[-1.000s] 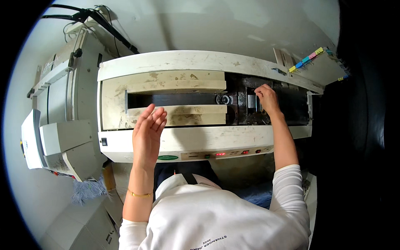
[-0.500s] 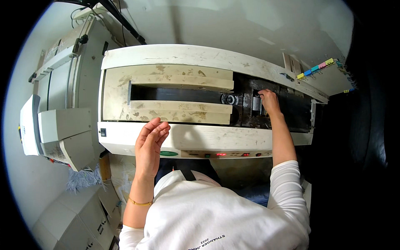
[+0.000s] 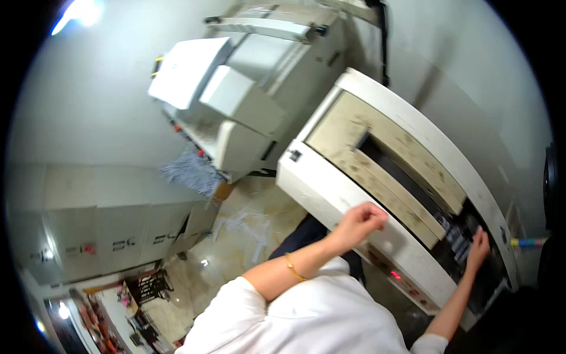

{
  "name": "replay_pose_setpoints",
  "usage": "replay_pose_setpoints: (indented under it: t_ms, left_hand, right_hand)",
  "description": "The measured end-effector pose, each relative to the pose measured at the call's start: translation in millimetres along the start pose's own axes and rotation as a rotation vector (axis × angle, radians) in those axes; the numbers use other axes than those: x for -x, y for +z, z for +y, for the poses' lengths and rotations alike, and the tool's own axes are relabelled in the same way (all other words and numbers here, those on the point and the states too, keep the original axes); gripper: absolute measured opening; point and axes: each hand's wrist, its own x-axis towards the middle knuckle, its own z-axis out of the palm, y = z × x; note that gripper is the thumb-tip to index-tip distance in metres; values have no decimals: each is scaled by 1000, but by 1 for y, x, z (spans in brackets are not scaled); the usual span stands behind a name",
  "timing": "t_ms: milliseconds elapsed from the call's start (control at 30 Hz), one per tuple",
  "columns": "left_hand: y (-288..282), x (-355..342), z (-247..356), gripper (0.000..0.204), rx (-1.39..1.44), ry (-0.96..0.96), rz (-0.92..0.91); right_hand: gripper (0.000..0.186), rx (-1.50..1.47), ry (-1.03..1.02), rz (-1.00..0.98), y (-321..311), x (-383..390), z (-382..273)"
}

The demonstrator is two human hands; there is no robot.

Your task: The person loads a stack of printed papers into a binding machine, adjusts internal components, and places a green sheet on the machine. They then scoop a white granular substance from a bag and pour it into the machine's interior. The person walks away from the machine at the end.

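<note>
A long white machine (image 3: 333,183) with stained cream-coloured plates (image 3: 377,184) and a dark slot between two raised guides stands in front of me. My right hand (image 3: 479,251) is over the dark mechanism (image 3: 460,272) at its right end, beside a shiny metal roller part (image 3: 457,242). Its fingers are pinched together; blur hides what they grip, if anything. Above the machine's front edge hovers my left hand (image 3: 358,224), fingers curled in against the thumb, with nothing showing in it.
A grey-white machine (image 3: 292,88) with a slanted white panel stands at the far left. Shredded paper (image 3: 191,171) hangs below it, and paper strips (image 3: 244,230) litter the floor. White cabinets (image 3: 118,227) line the left side. Red lit digits show on the control panel (image 3: 394,272).
My view has swung left, so the machine now appears tilted and farther right. My left hand's fingers have curled in from a looser pose. The right hand stays at the dark mechanism.
</note>
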Motion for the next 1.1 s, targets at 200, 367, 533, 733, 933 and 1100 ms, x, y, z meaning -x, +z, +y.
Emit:
replay_pose_setpoints:
  t_ms: [200, 367, 533, 733, 933, 1100]
  left_hand:
    - [-42, 27, 21, 29, 75, 16, 21]
    - [-110, 56, 58, 29, 118, 376, 250]
    - [-236, 97, 125, 26, 142, 810, 674]
    - [-404, 102, 206, 47, 259, 868, 853]
    - [-544, 60, 286, 89, 717, 659, 575]
    - [-576, 54, 334, 62, 683, 510, 342]
  right_hand:
    - [20, -533, -23, -228, 51, 8, -169]
    - [21, -760, -264, -495, 87, 21, -357]
    - [34, -583, -510, -585, 145, 40, -521]
    - [55, -506, -536, -463, 229, 14, -664]
    - [87, -506, -54, -760, 253, 7, -768]
    - [72, -512, 22, -779, 255, 8, -798]
